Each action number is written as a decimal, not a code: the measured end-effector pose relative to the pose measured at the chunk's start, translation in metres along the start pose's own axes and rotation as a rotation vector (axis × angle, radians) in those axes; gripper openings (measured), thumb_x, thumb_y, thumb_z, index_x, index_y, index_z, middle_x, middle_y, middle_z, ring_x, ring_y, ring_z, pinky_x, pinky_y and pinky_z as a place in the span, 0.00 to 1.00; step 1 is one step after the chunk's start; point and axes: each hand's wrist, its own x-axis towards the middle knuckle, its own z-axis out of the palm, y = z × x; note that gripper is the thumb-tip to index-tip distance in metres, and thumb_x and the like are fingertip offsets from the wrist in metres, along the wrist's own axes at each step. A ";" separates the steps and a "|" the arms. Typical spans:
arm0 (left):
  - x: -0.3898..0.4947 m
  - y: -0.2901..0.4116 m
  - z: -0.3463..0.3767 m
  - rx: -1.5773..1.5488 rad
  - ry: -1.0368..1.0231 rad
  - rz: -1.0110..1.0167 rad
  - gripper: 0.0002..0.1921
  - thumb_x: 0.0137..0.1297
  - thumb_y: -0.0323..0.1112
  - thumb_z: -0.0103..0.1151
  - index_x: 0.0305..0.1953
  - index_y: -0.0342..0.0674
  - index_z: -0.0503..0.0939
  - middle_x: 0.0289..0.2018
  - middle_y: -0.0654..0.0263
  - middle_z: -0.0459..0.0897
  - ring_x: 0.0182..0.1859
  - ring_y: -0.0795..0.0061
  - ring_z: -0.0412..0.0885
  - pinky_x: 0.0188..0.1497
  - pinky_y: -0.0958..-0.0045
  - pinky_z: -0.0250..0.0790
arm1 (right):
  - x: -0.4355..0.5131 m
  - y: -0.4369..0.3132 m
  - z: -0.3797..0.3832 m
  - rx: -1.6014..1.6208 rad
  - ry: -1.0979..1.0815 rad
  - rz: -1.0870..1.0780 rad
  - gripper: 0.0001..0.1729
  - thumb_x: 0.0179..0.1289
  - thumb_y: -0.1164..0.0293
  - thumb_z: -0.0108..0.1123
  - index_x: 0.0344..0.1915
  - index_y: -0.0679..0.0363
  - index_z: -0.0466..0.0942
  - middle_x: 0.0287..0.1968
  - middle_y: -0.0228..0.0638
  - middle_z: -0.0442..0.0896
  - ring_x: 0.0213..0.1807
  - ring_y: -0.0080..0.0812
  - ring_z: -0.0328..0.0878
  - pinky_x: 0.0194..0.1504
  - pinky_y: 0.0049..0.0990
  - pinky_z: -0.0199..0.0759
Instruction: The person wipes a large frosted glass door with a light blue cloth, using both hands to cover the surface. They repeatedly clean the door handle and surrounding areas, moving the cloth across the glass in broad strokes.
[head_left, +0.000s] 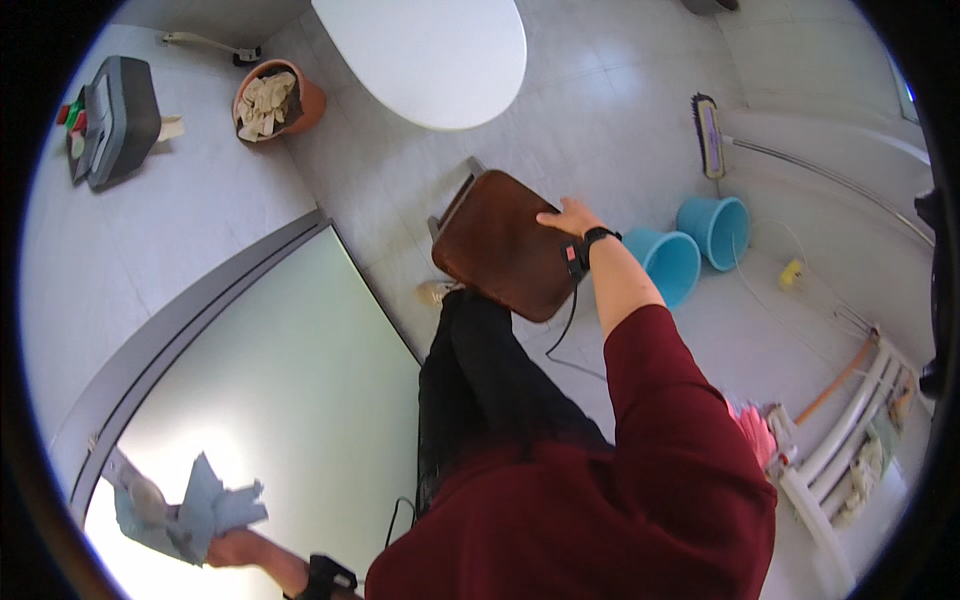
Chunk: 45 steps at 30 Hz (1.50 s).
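Note:
My left hand (231, 547) is at the lower left, closed on a blue-grey cloth (202, 510) that lies against a door handle (142, 495) on a frosted glass door (300, 390). At the centre, my right hand (574, 219) rests with its fingers apart at the edge of a brown seat (499, 240) of a stool or chair. A black wrist strap with a small device and cable sits on the right wrist, over the seat. Another black device is strapped to the left wrist.
A white toilet lid (450, 60) is ahead, and an orange bin (307, 105) with crumpled paper stands left of it. Two blue buckets (724, 232), a purple brush head (707, 135) on a metal pole and a white radiator (847, 412) with cloths are on the right. A grey paper dispenser (127, 120) is mounted on the left wall.

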 end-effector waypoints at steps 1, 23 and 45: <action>-0.001 0.001 0.005 0.012 0.016 0.013 0.21 0.75 0.39 0.50 0.51 0.21 0.79 0.47 0.45 0.85 0.44 0.55 0.83 0.48 0.58 0.77 | 0.011 0.000 0.007 0.033 -0.063 0.026 0.53 0.52 0.39 0.70 0.65 0.68 0.72 0.65 0.56 0.76 0.69 0.50 0.72 0.67 0.44 0.65; 0.005 -0.019 -0.010 0.079 0.212 0.028 0.18 0.74 0.34 0.49 0.48 0.22 0.80 0.45 0.46 0.86 0.42 0.52 0.84 0.47 0.58 0.77 | 0.005 0.093 -0.154 -0.018 0.389 0.070 0.51 0.48 0.32 0.69 0.52 0.71 0.82 0.50 0.58 0.86 0.55 0.55 0.82 0.59 0.42 0.73; 0.053 0.012 -0.067 1.493 -0.181 0.264 0.15 0.70 0.34 0.48 0.35 0.29 0.82 0.35 0.44 0.86 0.36 0.47 0.85 0.36 0.52 0.76 | 0.185 0.279 -0.372 0.379 0.238 0.150 0.54 0.57 0.38 0.69 0.65 0.76 0.71 0.62 0.51 0.79 0.64 0.41 0.76 0.65 0.33 0.66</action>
